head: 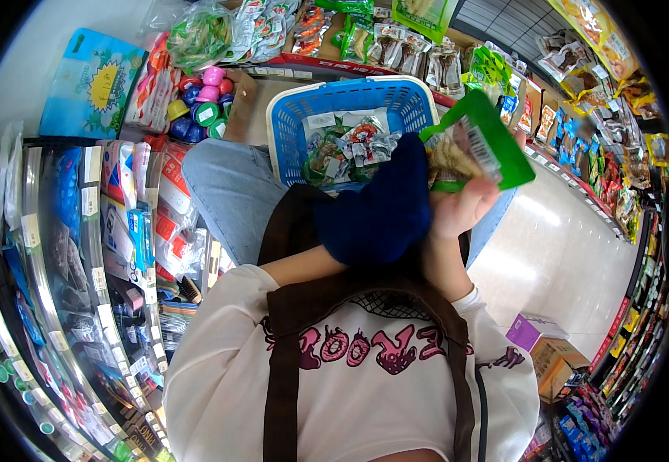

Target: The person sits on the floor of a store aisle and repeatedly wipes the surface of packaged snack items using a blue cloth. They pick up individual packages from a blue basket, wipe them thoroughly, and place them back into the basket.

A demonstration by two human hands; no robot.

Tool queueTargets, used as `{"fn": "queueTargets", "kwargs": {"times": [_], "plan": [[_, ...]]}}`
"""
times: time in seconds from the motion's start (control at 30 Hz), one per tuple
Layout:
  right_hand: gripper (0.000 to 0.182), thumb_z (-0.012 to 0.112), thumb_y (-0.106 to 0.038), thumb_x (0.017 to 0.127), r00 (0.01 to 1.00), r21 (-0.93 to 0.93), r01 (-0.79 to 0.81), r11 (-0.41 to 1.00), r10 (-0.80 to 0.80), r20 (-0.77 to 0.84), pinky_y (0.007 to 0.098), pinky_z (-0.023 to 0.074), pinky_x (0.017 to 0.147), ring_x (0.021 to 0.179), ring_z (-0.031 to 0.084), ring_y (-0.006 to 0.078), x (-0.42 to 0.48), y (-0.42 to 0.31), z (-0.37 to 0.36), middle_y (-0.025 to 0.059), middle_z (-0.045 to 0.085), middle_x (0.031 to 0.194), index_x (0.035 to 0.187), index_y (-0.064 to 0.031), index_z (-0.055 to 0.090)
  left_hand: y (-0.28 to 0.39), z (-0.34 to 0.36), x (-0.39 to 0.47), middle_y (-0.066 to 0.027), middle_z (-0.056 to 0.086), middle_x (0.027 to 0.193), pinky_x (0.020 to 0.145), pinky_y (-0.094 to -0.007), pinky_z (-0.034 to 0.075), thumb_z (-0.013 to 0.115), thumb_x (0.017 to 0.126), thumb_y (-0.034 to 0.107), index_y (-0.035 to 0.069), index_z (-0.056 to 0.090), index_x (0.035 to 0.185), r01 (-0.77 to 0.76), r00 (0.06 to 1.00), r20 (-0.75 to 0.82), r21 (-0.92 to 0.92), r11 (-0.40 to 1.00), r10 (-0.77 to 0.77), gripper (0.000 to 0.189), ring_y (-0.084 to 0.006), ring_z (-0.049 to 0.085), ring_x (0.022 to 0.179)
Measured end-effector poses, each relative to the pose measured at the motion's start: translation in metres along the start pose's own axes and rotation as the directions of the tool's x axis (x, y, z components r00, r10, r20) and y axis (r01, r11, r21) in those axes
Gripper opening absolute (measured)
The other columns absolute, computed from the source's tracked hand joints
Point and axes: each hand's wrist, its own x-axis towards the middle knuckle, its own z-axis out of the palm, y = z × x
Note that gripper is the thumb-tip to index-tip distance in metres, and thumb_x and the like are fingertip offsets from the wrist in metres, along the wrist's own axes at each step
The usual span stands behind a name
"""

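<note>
In the head view, my right hand (466, 209) grips the lower edge of a green snack packet (479, 144). The packet has a clear window with pale food inside and bears a printed barcode. A dark blue cloth or mitt (377, 211) covers my left hand, so its fingers are hidden. The upper end of the blue fabric meets the left edge of the packet. Beyond my hands, a blue plastic shopping basket (294, 144) with a white rim stands between my jean-clad knees. Several snack packets (357, 141) lie inside it.
Shelves of hanging packets (389, 46) run along the front and right. A shelving rack (89, 231) with household goods stands at left. Colourful small tubs (202, 107) sit beside the basket. Cardboard boxes (557, 358) rest on the tiled floor (565, 254) at right.
</note>
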Motion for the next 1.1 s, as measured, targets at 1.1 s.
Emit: {"fn": "queueTargets", "kwargs": {"times": [1.1], "plan": [[0.065, 0.041, -0.039, 0.077, 0.815, 0.453, -0.578, 0.678, 0.453, 0.361, 0.034, 0.0108, 0.098, 0.12, 0.016, 0.0239, -0.006, 0.031, -0.024, 0.0166, 0.013, 0.13, 0.126, -0.0072, 0.012, -0.095, -0.01, 0.051, -0.0076, 0.053, 0.077, 0.069, -0.0285, 0.039, 0.044, 0.078, 0.016, 0.006, 0.05, 0.088, 0.028, 0.795, -0.439, -0.663, 0.748, -0.419, 0.016, -0.017, 0.051, 0.074]]}}
